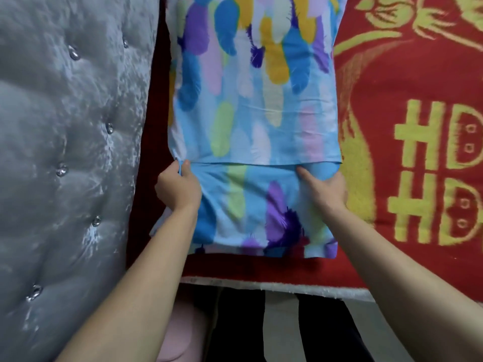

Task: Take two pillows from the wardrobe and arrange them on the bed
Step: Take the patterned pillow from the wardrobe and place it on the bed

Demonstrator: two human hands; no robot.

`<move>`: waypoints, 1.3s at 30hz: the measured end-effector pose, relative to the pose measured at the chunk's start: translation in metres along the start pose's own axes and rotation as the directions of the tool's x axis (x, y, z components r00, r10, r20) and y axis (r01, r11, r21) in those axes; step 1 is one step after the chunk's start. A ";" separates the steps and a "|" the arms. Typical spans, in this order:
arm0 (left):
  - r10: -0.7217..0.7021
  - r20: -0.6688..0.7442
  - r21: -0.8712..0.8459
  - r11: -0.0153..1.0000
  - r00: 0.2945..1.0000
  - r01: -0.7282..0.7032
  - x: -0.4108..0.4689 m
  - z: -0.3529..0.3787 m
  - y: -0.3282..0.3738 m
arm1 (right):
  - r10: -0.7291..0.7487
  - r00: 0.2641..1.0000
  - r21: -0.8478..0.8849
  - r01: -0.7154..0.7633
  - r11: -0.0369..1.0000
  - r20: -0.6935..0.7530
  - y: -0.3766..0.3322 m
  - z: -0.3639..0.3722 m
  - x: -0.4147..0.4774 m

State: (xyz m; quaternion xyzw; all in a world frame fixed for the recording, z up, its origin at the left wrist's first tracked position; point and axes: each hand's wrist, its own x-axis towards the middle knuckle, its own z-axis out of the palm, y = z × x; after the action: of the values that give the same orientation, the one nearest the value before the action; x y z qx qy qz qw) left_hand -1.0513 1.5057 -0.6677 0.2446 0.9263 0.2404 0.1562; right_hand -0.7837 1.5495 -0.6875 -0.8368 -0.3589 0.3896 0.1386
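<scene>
A pillow (pixel 256 100) in a blue case printed with coloured feathers lies on the red bed cover (pixel 407 82), next to the headboard. Its case has an overlapping flap whose edge runs across the near part. My left hand (pixel 177 186) pinches the case's left edge at that flap line. My right hand (pixel 326 189) rests on the pillow's near right corner, fingers spread and pointing toward the flap opening. Only this one pillow is in view.
A grey tufted headboard (pixel 65 165) with shiny buttons fills the left side. The red cover carries yellow patterns and letters at the right. The bed's pale edge (pixel 287 287) runs below the pillow, with dark floor and a pink object (pixel 180 335) beneath.
</scene>
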 end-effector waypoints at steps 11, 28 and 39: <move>0.311 -0.306 -0.274 0.876 0.900 -0.396 0.045 -0.062 0.101 | -0.351 0.858 0.209 0.447 0.870 -0.375 -0.104 -0.016 -0.018; 0.157 0.656 0.382 0.774 0.738 -0.505 0.061 0.010 -0.025 | -0.308 0.840 -0.452 0.509 0.732 0.448 -0.023 0.036 0.035; 0.381 0.508 0.424 0.671 0.773 -0.609 -0.003 -0.040 0.009 | -0.609 0.709 -0.493 0.696 0.522 0.357 -0.040 -0.026 -0.006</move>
State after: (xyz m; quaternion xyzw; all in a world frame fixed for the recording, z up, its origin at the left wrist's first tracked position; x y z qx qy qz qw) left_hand -1.0619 1.4966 -0.6291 0.5676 0.8012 -0.0638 0.1784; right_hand -0.7867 1.5745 -0.6461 -0.6092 -0.7578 0.2327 -0.0206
